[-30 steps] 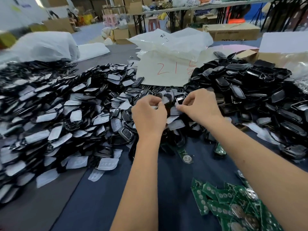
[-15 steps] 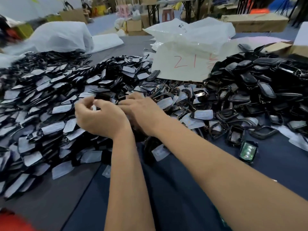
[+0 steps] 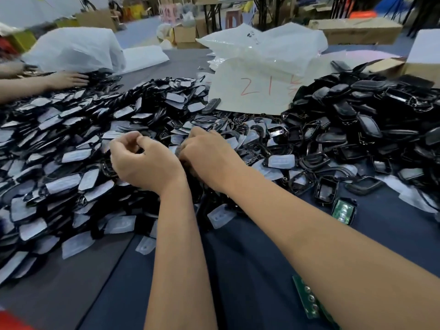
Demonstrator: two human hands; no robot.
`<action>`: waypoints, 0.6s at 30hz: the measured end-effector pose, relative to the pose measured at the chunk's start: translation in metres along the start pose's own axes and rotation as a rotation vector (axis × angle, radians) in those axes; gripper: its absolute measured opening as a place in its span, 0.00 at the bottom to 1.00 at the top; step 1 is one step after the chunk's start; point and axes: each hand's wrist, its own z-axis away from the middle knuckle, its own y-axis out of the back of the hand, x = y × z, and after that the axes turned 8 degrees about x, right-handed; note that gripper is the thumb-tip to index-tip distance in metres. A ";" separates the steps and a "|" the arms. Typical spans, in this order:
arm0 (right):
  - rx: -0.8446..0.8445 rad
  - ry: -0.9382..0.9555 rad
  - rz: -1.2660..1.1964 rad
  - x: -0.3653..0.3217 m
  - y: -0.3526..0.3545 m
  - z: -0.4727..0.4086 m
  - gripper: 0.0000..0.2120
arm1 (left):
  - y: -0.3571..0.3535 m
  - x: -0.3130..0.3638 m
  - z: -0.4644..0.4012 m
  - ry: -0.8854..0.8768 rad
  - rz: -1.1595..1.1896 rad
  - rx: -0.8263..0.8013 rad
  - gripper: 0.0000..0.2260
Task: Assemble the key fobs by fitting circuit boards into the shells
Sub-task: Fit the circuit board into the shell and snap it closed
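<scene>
My left hand (image 3: 142, 160) hovers over the pile of black shells with white film (image 3: 59, 151), fingers curled and thumb against the index finger, with nothing visible in it. My right hand (image 3: 209, 156) is right beside it, fingers curled down into the pile around a dark shell piece (image 3: 181, 150) that is mostly hidden. A shell with a green circuit board fitted (image 3: 344, 210) lies alone on the dark blue cloth (image 3: 238, 258). A loose green circuit board (image 3: 309, 302) shows under my right forearm. A heap of bare black shells (image 3: 357, 120) fills the right.
A white sheet marked with red numbers (image 3: 252, 89) leans between the two heaps. Plastic bags (image 3: 76, 48) lie at the back. Another person's hand (image 3: 66, 79) reaches into the pile at far left. Cardboard boxes (image 3: 357, 29) stand behind the table.
Both hands moved from the middle of the table left to the filmed shell pile. The left hand has drawn apart from the right and now shows nothing in its fingers.
</scene>
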 end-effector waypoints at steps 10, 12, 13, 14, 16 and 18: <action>0.382 -0.561 -0.548 0.073 0.055 0.110 0.08 | -0.004 0.013 0.078 0.002 0.008 -1.076 0.04; 0.370 -0.678 -0.674 0.090 0.063 0.147 0.07 | 0.001 0.015 0.106 0.054 0.054 -1.358 0.05; 0.352 -0.733 -0.748 0.097 0.066 0.166 0.07 | 0.004 0.016 0.121 0.059 0.072 -1.457 0.05; 0.351 -0.786 -0.818 0.103 0.068 0.183 0.08 | 0.007 0.016 0.133 0.055 0.078 -1.528 0.05; 0.422 -0.890 -0.927 0.112 0.070 0.213 0.12 | 0.013 0.017 0.153 0.075 0.077 -1.633 0.05; 0.539 -0.985 -0.988 0.115 0.070 0.235 0.14 | 0.018 0.016 0.164 0.107 0.069 -1.724 0.04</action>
